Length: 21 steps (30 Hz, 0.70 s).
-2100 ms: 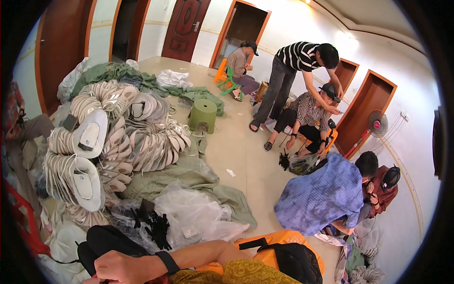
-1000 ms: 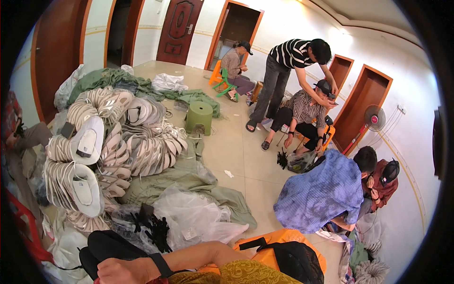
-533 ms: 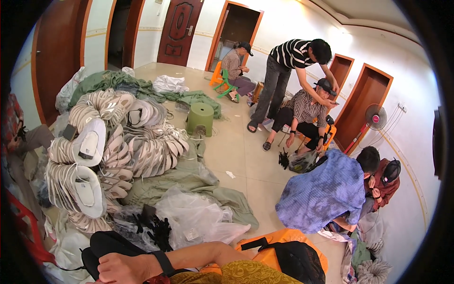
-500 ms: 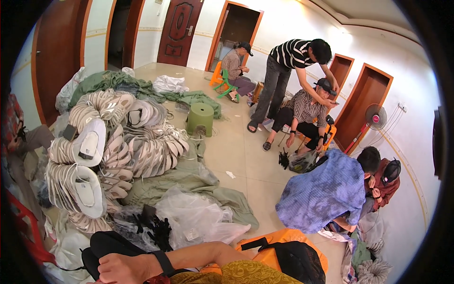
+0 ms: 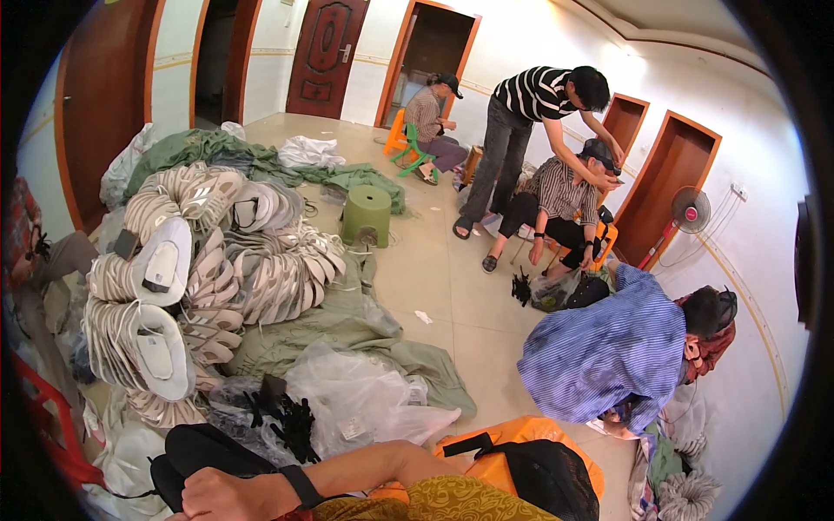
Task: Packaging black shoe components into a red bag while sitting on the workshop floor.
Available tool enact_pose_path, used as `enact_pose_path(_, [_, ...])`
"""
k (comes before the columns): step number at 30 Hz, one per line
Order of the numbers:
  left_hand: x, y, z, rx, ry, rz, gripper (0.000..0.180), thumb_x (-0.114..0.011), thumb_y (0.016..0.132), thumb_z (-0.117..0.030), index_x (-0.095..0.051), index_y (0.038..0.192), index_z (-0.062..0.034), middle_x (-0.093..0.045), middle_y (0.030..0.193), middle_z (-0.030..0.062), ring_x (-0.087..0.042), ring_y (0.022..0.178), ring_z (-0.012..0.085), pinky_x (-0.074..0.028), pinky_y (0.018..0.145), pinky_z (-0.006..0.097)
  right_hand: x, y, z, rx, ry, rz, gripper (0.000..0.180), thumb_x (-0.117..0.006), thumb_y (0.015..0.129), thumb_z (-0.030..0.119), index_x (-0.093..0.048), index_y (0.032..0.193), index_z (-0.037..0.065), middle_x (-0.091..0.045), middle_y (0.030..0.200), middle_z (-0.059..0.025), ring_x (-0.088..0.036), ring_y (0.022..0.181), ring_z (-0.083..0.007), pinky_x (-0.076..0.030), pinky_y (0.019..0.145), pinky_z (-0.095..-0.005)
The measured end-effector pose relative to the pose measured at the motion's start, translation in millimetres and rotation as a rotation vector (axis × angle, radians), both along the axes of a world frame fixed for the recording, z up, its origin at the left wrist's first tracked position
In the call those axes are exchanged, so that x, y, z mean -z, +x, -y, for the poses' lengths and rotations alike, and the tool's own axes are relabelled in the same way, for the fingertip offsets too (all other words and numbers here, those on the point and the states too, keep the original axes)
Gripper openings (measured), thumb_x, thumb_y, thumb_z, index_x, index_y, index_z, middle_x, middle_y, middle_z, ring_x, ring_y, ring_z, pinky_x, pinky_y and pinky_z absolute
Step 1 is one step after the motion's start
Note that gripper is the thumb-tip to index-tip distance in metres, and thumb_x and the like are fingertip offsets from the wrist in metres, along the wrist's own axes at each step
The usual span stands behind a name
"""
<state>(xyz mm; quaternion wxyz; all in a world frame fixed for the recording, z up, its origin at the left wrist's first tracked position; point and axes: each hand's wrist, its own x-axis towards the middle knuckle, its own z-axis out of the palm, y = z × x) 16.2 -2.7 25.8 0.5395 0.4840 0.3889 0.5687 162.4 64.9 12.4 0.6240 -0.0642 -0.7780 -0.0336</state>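
At the lower edge, my right hand (image 5: 228,496) is closed in a fist above my black-trousered legs (image 5: 205,450). A black band (image 5: 301,486) circles its wrist. Anything inside the fist is hidden, and the frame edge cuts off its lower part. My left hand is out of sight. Just beyond my knees, a bunch of black strips (image 5: 296,431) lies on clear plastic bags (image 5: 360,395). Left of them rise nested stacks of beige and white shoe uppers (image 5: 161,347), piled on green cloth.
An orange chair (image 5: 569,431) with a black mesh bag (image 5: 540,479) is by my elbow. A green stool (image 5: 366,217) stands mid-floor. Several people sit or stand right and back; a person in a blue striped shirt (image 5: 604,343) is nearest. A fan (image 5: 690,210) stands by the wall.
The person in the blue striped shirt has leaned farther right, now covering more of the person in red. My fist and forearm stay almost where they were.
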Motion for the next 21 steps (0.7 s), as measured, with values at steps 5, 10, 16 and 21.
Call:
enact_pose_path(5, [0,10,-4,-0.107,0.075,-0.041,0.011,-0.052,0.081,-0.007,-0.051,0.087,0.0016,-0.054,0.091,0.0095,-0.047,0.078,0.0155,-0.039,0.073,0.027,20,-14,1,-0.124,-0.384,-0.188,0.024,-0.063,0.057,0.009,-0.04,0.053,0.004,-0.038,0.055,-0.007,-0.042,0.048,-0.0256,-0.031,0.044,-0.0361])
enact_pose_path(10, [-1,13,-8,-0.155,0.113,-0.046,0.008,-0.054,0.08,-0.007,-0.049,0.082,-0.0005,-0.051,0.084,0.0082,-0.046,0.077,0.0166,-0.037,0.074,0.028,19,-13,0,-0.141,-0.41,-0.203,0.023,-0.065,0.057,0.009,-0.042,0.055,0.004,-0.039,0.054,-0.0076,-0.044,0.049,-0.0257,-0.032,0.044,-0.0358])
enact_pose_path(16, [15,1,-15,-0.102,0.212,0.054,0.008,-0.055,0.077,-0.003,-0.048,0.08,-0.0022,-0.051,0.084,0.0088,-0.047,0.076,0.0168,-0.039,0.072,0.027,15,-15,5,-0.216,-0.527,-0.242,0.023,-0.067,0.057,0.011,-0.045,0.056,0.002,-0.042,0.055,-0.0081,-0.046,0.05,-0.0252,-0.033,0.045,-0.0347])
enact_pose_path(21, [16,-1,-19,-0.109,0.222,0.027,0.012,-0.058,0.075,0.0,-0.047,0.079,-0.0023,-0.052,0.083,0.0086,-0.048,0.076,0.0167,-0.04,0.072,0.027,-5,-5,9,-0.206,-0.531,-0.175,0.024,-0.066,0.072,0.02,-0.055,0.058,0.004,-0.051,0.056,-0.0056,-0.052,0.048,-0.0203,-0.039,0.042,-0.0291])
